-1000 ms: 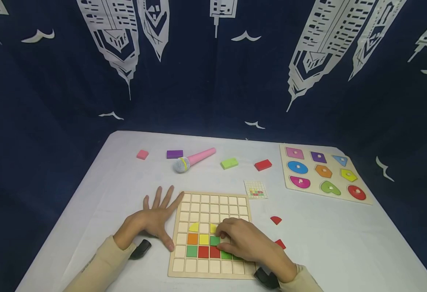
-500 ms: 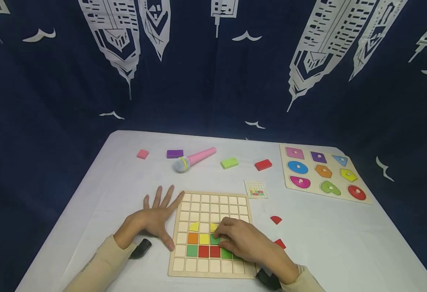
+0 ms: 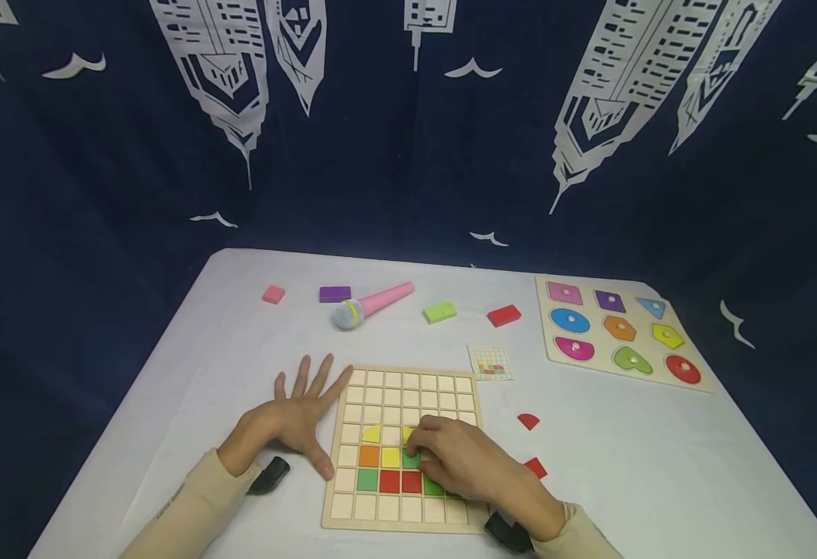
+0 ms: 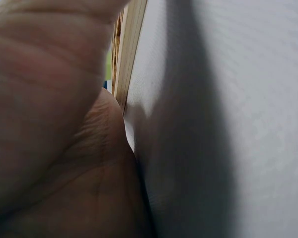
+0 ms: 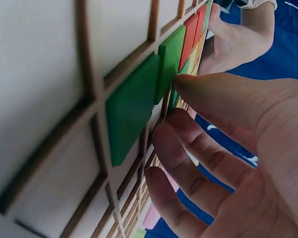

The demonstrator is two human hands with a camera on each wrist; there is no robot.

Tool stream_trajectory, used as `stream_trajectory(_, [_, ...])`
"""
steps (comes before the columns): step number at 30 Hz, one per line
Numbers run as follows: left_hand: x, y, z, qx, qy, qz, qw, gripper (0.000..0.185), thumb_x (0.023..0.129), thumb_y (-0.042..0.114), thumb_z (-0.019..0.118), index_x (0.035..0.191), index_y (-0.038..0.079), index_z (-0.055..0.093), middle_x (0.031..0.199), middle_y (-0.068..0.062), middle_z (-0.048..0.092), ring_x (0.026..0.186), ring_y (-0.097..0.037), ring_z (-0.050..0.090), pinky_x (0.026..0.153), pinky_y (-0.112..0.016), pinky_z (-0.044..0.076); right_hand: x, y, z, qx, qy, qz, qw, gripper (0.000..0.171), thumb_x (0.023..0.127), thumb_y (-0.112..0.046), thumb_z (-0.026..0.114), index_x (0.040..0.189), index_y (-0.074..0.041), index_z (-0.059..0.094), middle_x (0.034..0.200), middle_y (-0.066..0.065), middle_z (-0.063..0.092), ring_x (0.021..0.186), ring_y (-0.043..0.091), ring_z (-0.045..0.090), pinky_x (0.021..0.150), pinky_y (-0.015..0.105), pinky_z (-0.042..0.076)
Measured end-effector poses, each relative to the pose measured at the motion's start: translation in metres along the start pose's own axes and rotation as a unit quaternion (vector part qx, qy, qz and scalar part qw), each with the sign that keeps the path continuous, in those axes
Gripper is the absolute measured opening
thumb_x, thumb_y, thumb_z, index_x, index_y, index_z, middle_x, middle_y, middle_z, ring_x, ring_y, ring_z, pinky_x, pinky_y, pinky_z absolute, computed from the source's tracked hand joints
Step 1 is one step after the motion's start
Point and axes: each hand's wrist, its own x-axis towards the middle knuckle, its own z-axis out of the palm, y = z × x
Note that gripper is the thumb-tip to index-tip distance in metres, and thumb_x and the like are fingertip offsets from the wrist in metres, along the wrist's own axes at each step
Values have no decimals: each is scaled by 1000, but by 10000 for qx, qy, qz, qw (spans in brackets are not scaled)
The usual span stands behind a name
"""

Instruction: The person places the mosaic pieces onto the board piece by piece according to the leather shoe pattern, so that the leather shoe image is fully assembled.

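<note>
Fingers (image 5: 198, 153) of right hand (image 3: 467, 462) curled, tips on a green tile (image 3: 411, 460) in the grid board (image 3: 352, 508), lower centre of frame; left hand (image 3: 293, 419) flat, fingers spread, beside the board's left edge.

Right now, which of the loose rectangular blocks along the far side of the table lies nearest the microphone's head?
The purple block, just left of the microphone; the pink, green and red blocks lie farther off.

Left hand (image 3: 295, 423) flat, fingers spread; right hand (image 3: 466, 460) curled, fingertips (image 5: 186, 84) pressing down.
</note>
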Motion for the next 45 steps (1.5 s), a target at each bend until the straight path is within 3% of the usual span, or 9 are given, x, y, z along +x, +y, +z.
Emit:
stream_trajectory(9, [-2, 0, 0, 38, 64, -5, 10000, 159, 45, 62, 94, 162, 17, -3, 165, -23, -19, 147, -52, -24, 106, -80, -11, -24, 6, -3, 46, 190, 144, 9997, 16, 93, -20, 71, 109, -19, 74, 108, -11, 65, 100, 4, 61, 88, 28, 54])
stream_trajectory(18, [-3, -2, 0, 16, 78, -11, 10000, 159, 44, 61, 95, 162, 17, -3, 165, -23, -20, 146, -52, -25, 106, -80, -12, -73, 35, -13, 22, 429, 1321, 9903, 21, 87, -23, 77, 108, -25, 73, 110, -19, 65, 108, 5, 60, 95, 36, 54])
stream_trajectory(24, [-4, -1, 2, 4, 104, -24, 9999, 159, 44, 61, 95, 162, 17, -2, 165, -23, -18, 147, -52, -23, 107, -80, -11, -94, 52, -20, -69, 504, 1750, 9833, 23, 82, -22, 81, 103, -25, 73, 106, -17, 67, 101, 7, 61, 90, 37, 56])
stream_trajectory(31, [-4, 0, 2, -20, 109, -18, 9999, 159, 44, 60, 95, 162, 17, -2, 165, -23, -18, 147, -52, -24, 106, -80, -11, -108, 72, -23, 469, 285, 2123, 9757, 30, 76, -25, 87, 102, -28, 72, 102, -20, 66, 95, 5, 60, 89, 34, 57])
stream_trajectory(38, [-4, 0, 1, -3, 124, -15, 9999, 159, 44, 60, 96, 162, 16, -1, 165, -23, -18, 147, -53, -23, 107, -80, -11, -119, 88, -24, 969, 2, 2102, 9728, 36, 76, -21, 87, 106, -30, 69, 108, -18, 64, 101, 9, 60, 93, 36, 56])
stream_trajectory(45, [-2, 1, 1, -30, 120, 6, 9999, 159, 44, 59, 96, 162, 17, -2, 165, -23, -18, 147, -52, -24, 107, -80, -12, -118, 95, -26, 1123, -20, 1873, 9759, 33, 77, -18, 86, 103, -29, 68, 105, -16, 62, 95, 7, 57, 90, 25, 56])
